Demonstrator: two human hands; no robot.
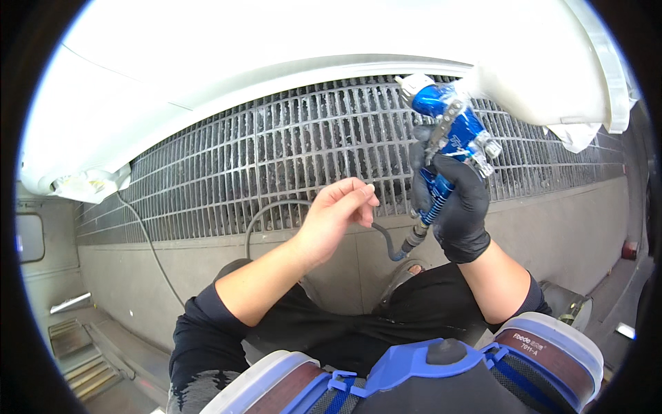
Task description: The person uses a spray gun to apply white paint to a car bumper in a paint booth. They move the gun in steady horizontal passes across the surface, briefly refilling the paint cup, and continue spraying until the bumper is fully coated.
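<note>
The gloved right hand point(463, 203) gripped a blue spray gun point(469, 129); farther left, the bare left hand point(336, 210) curled closed.

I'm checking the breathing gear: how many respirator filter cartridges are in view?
2: the left cartridge and the right cartridge, on either side of the blue-framed mask at the lower edge.

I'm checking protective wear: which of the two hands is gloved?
The right hand, in a black glove, gripping the shiny blue spray gun; the left hand is bare.
</note>
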